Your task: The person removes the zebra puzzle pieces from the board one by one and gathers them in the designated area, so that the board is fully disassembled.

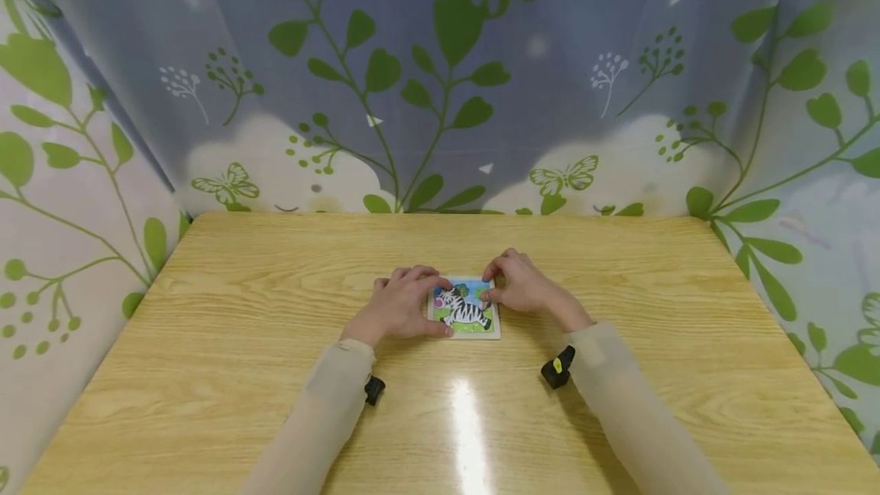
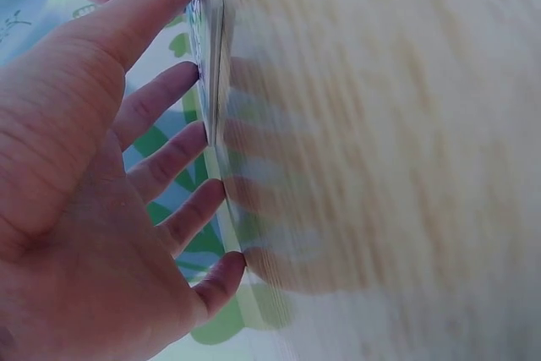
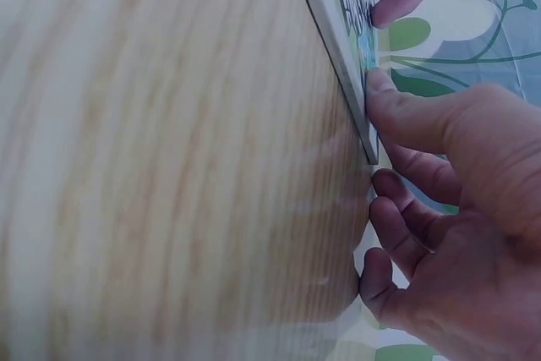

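A small zebra jigsaw puzzle (image 1: pixel 469 315) with a pale frame lies flat on the wooden table. My left hand (image 1: pixel 401 304) spans its left side, thumb on the front rim and index finger by the back one. In the left wrist view, the other fingers (image 2: pixel 193 216) spread out straight, tips down on the table. At the puzzle's back right corner my right hand (image 1: pixel 520 285) holds on with thumb and index finger. The right wrist view shows the thumb (image 3: pixel 410 116) on the picture face, with the remaining fingers curled beside the board's edge (image 3: pixel 342 61).
The wood-grain table (image 1: pixel 261 273) stretches out on every side of the puzzle. Behind it hangs a curtain (image 1: pixel 440 98) printed with leaves and butterflies, continuing along both sides. A black wrist camera (image 1: pixel 558 367) sits by the right sleeve, another (image 1: pixel 374 389) by the left.
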Demonstrator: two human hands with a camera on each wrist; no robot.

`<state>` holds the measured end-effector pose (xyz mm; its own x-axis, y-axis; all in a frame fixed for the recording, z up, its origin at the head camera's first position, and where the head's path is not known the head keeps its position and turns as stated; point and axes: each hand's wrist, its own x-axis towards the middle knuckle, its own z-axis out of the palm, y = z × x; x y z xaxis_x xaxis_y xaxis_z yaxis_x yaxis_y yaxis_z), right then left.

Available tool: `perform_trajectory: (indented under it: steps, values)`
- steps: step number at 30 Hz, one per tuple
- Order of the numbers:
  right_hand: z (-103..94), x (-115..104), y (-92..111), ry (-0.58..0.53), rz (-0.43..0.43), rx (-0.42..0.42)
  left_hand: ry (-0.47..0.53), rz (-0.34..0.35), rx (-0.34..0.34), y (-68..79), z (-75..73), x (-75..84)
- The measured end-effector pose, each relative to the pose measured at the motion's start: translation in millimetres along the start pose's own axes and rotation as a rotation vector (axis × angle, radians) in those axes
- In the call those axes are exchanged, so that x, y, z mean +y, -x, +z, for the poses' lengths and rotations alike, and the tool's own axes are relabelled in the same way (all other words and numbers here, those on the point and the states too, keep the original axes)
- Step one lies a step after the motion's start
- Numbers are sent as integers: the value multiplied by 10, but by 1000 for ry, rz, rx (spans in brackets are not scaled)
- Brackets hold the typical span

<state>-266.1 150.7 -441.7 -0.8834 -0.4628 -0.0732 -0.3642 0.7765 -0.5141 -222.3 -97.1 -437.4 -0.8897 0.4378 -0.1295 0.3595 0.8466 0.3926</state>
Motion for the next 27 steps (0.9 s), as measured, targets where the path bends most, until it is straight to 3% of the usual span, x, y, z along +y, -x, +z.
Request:
perform_trajectory:
  steps: [13,22,27]
  values:
    - [52,70,12,-62,0,29,4,-11,-10,0,9,-2]
    - [93,132,8,-241,43,55,9,-7,-12,3,8,-8]
    - [93,163,22,-348,23,49,12,-2,-7,3,9,-10]
